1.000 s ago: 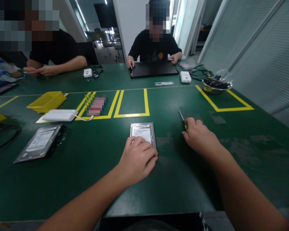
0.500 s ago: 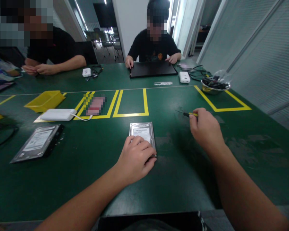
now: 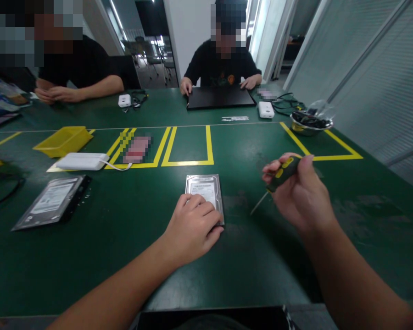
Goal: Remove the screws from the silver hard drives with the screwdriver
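Clock positions read from the drive under the left hand, twelve being straight ahead.

Changes over half a second: screwdriver (image 3: 286,174) re-aimed — formerly near level with its tip to the far left, now slanting, handle raised, shaft down toward the near left. Right hand (image 3: 304,197) rolled from back uppermost to palm showing. Left hand (image 3: 195,229) and hard disk drive (image 3: 203,183) unchanged in place.

Hands, two. Left: fingers bent over the drive's near part, thumb at its near right corner, gripping it flat on the green table (image 3: 248,268). Right, at three o'clock: fingers and thumb wrapped about the screwdriver handle; whether the tip meets the table cannot be told.

Hard disk drives, two: one beneath the left hand, label up; a second drive (image 3: 55,196) at nine o'clock, small bright bits beside it, too small to count.

Screwdriver, one, green-black and yellow.
White power bank (image 3: 84,161), one, between nine and ten.
Yellow tray (image 3: 65,143), one, just beyond it.
Metal bowl (image 3: 308,130), one, at two, dark contents.
Black flat panel (image 3: 221,97), one, at twelve, held by a co-worker (image 3: 223,68).
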Demonstrator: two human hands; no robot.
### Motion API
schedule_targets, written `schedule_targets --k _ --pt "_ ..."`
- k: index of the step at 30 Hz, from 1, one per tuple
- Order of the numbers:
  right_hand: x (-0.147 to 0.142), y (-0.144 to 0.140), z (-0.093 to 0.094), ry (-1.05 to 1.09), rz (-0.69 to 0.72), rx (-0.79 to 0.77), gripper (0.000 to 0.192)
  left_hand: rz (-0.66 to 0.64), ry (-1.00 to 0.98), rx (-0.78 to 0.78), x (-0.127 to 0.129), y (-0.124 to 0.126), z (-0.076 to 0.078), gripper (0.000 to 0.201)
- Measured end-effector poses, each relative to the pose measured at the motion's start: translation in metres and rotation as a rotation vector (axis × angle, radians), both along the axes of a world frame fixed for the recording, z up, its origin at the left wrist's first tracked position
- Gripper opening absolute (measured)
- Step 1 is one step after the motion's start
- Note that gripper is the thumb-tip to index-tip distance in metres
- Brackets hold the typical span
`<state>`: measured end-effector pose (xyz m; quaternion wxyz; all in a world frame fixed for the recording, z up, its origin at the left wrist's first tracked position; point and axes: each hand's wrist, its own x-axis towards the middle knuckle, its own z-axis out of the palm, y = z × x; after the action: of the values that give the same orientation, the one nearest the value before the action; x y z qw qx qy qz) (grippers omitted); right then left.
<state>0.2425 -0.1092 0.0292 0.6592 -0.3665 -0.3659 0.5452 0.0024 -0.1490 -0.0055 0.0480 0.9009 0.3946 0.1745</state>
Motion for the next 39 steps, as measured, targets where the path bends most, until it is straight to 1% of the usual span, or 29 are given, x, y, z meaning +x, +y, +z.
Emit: schedule_targets --k 3,5,7,10,13,17,20,22,23,25,26,27,29,30,32,34,36,39 --pt "-0.010 -0.009 0.000 -0.059 0.125 0.005 0.037 0.001 0.000 0.009 0.000 0.000 0.000 0.012" --pt "-0.013 -0.013 0.000 -0.085 0.145 -0.018 0.035 0.003 0.005 0.013 -0.001 0.000 0.001 0.012" --pt "-0.013 -0.013 0.001 -0.094 0.123 -0.030 0.031 0.004 0.015 0.012 -0.001 0.000 0.001 0.012" --pt "-0.008 -0.008 0.001 -0.101 0.040 -0.024 0.027 0.009 0.024 0.005 -0.001 0.000 0.002 0.014" --pt "0.003 0.001 -0.003 -0.097 0.029 -0.104 0.026 0.014 0.019 0.001 -0.001 0.000 0.002 0.014" --pt "0.012 0.011 -0.017 -0.107 0.035 -0.267 0.033 0.008 0.007 -0.001 -0.001 -0.001 0.001 0.014" --pt "0.009 0.013 -0.022 -0.110 0.015 -0.315 0.040 0.004 0.006 -0.007 -0.001 0.000 0.002 0.014" --pt "0.003 0.009 -0.020 -0.121 -0.076 -0.256 0.039 0.004 0.005 -0.008 -0.001 0.000 0.002 0.014" --pt "0.000 0.005 -0.017 -0.151 -0.150 -0.190 0.036 0.005 0.004 -0.009 -0.001 -0.001 0.002 0.014" --pt "-0.006 -0.005 -0.012 -0.282 -0.299 0.004 0.029 0.007 0.003 -0.005 -0.001 -0.001 0.003 0.014" --pt "-0.008 -0.011 -0.010 -0.395 -0.352 0.122 0.026 0.007 0.001 -0.001 -0.001 -0.001 0.003 0.014" --pt "-0.010 -0.017 -0.009 -0.509 -0.369 0.229 0.025 0.006 0.000 0.002 -0.001 -0.001 0.004 0.014" --pt "-0.012 -0.028 -0.009 -0.656 -0.315 0.366 0.026 0.006 0.000 0.004 -0.001 -0.001 0.004 0.014" --pt "-0.013 -0.032 -0.011 -0.696 -0.264 0.399 0.026 0.007 0.002 0.002 -0.001 -0.001 0.004 0.014" --pt "-0.013 -0.037 -0.016 -0.742 -0.166 0.415 0.027 0.011 0.011 -0.005 -0.001 -0.001 0.004 0.015" --pt "-0.013 -0.038 -0.020 -0.765 -0.097 0.403 0.028 0.015 0.020 -0.008 -0.001 -0.001 0.004 0.015" --pt "-0.013 -0.038 -0.023 -0.781 -0.059 0.404 0.028 0.018 0.024 -0.006 -0.001 -0.001 0.003 0.015" --pt "-0.014 -0.037 -0.024 -0.810 -0.045 0.422 0.027 0.013 0.023 -0.006 -0.001 -0.001 0.003 0.016"
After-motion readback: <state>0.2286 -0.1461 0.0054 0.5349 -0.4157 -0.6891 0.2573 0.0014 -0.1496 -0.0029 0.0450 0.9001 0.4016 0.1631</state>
